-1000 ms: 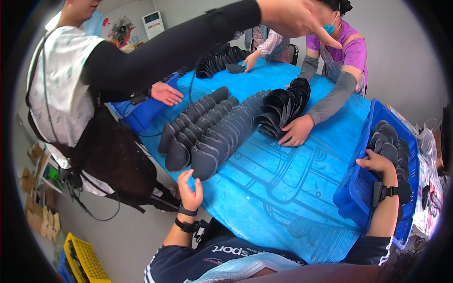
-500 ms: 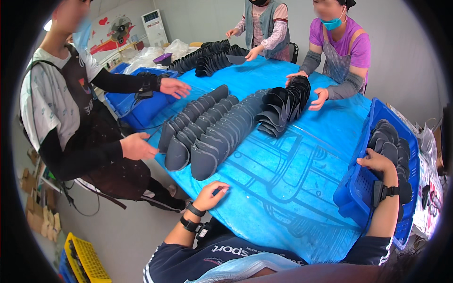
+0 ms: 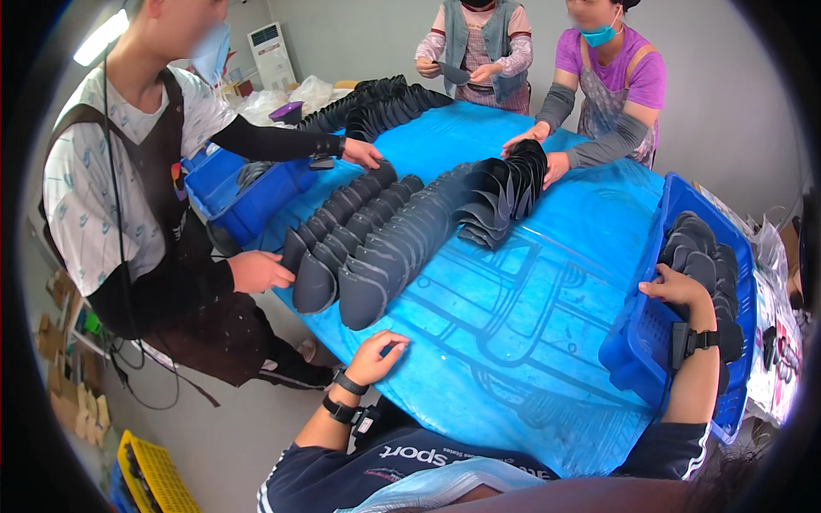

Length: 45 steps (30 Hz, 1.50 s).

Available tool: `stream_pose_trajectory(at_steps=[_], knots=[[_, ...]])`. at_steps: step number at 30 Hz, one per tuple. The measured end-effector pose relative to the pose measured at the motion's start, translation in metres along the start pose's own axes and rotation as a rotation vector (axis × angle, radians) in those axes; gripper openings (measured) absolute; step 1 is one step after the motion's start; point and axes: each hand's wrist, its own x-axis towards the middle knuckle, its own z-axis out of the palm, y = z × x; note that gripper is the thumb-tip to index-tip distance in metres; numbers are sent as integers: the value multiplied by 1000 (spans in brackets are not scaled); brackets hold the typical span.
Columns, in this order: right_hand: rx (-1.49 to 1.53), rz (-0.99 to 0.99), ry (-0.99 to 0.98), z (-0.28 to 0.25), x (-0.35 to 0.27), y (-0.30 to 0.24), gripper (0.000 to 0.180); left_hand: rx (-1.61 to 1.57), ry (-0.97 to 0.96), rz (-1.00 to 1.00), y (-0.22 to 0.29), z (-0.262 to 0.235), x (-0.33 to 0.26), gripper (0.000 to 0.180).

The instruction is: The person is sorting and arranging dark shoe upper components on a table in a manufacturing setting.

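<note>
Right hand: fingers bent over the wall of a blue plastic crate — whether clasped tight or merely resting, I cannot tell. Left hand: loosely curled, nothing visible in it, by the near left edge of the blue plastic table cover. Both wrists wear black straps. Crate contents, at the table cover's right side: dark grey curved pieces, overlapping. On the cover, left of centre: three nested rows of like pieces, side by side, beyond the left hand. Just beside the right-hand row: one fanned black stack, attended by a co-worker in purple. Co-worker at left: hands near both ends of the outermost row. Co-worker at the far edge: a single dark piece — held two-handed. Lower left: yellow plastic basket.
</note>
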Motion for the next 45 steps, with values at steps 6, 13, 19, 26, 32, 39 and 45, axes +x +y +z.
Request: stream_pose_trajectory(at_steps=[6, 13, 19, 26, 32, 39, 45], knots=[[-27, -1, 10, -3, 2, 5, 94, -2, -6, 17, 7, -2, 2, 11], [-20, -20, 17, -1, 9, 11, 99, 37, -21, 1, 9, -3, 3, 11], [-20, 5, -10, -1, 4, 3, 103, 44, 4, 35, 8, -1, 1, 11], [-32, 21, 7, 0, 4, 6, 104, 60, 12, 24, 6, 1, 1, 10], [-53, 2, 4, -2, 7, 7, 104, 69, 14, 51, 8, -3, 2, 10], [-79, 13, 20, -1, 7, 7, 103, 72, 0, 25, 7, -2, 4, 10], [-101, 9, 21, -2, 4, 4, 101, 313, -256, 8, 34, -14, 13, 20]])
